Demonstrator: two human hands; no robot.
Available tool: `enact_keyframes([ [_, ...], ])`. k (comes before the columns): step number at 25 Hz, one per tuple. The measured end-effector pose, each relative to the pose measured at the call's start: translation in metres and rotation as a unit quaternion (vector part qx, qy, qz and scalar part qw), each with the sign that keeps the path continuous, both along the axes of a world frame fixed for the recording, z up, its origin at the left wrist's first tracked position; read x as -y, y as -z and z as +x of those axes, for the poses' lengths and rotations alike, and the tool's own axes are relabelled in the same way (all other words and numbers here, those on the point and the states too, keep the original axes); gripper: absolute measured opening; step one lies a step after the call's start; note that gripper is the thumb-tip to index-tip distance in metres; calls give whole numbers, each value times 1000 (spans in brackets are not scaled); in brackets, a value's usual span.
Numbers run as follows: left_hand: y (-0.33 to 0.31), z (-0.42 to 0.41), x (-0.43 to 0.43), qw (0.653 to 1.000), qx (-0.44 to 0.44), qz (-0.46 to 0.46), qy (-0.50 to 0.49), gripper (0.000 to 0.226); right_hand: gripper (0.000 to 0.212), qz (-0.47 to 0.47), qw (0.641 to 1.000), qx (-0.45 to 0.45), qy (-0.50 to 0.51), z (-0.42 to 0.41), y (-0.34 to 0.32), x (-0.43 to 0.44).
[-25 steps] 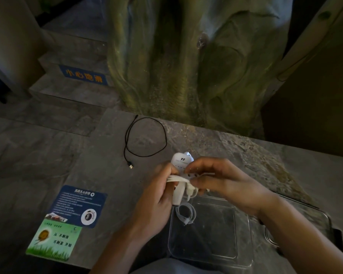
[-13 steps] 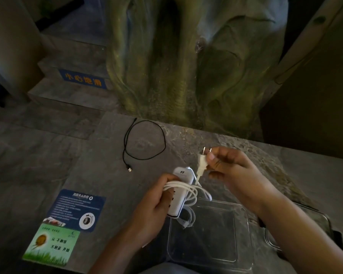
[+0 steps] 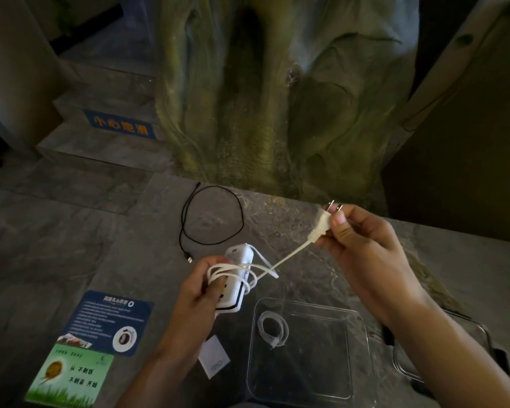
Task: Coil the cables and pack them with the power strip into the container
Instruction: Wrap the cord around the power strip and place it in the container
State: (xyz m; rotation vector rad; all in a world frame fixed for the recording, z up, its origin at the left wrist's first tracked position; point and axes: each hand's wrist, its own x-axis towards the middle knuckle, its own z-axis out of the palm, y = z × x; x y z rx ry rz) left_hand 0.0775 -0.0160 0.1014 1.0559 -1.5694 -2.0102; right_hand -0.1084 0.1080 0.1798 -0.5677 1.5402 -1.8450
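The left hand [image 3: 199, 293] grips the part-wrapped power strip [image 3: 238, 279] and the right hand [image 3: 362, 251] pinches its plug [image 3: 321, 225], while one white coil [image 3: 273, 328] sits in the container [image 3: 312, 375] and the black cable [image 3: 212, 219] lies loose on the bench [image 3: 124, 254].

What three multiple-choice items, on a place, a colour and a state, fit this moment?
1. The black cable lies: A in a drawer; B on the stone table; C on the steps.
2. The power strip in the left hand is: A white; B red; C black.
3. The right hand: A lies flat; B hangs empty; C pinches the plug.

Key: B, its loose loop rests on the stone; A, its casing shows white; C, thumb and fingers close on the plug, prongs pointing up.
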Motion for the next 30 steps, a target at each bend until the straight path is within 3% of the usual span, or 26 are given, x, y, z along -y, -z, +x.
enact_keyframes([
  [6, -10, 1, 1, 986, 32, -133, 99, 34, 27, -5, 999, -32, 9, -6, -10, -3],
  [10, -19, -5, -3, 964, 53, -197, 168, 38, 21, -19, 990, -116, -81, 3, -18, 5],
  [14, -24, -6, -10, 952, 2, -112, 284, 58, 15, 9, 976, -145, -165, 10, -24, 24],
  [18, -41, -7, -14, 939, -73, -56, 331, 71, 20, 42, 985, -53, -156, 2, -13, 47],
  [21, -52, -7, -10, 943, -123, -19, 309, 84, 13, 105, 984, 42, -137, -12, 8, 49],
  [23, -54, -5, -9, 948, -151, 3, 280, 85, 22, 147, 976, 78, -143, -19, 21, 41],
  [27, -43, -6, -17, 963, -198, 82, 163, 60, 29, 103, 965, 220, -97, -13, 48, 13],
  [30, -19, -17, -30, 977, -182, 101, 49, 41, 13, 118, 951, 276, -67, 8, 79, -11],
])
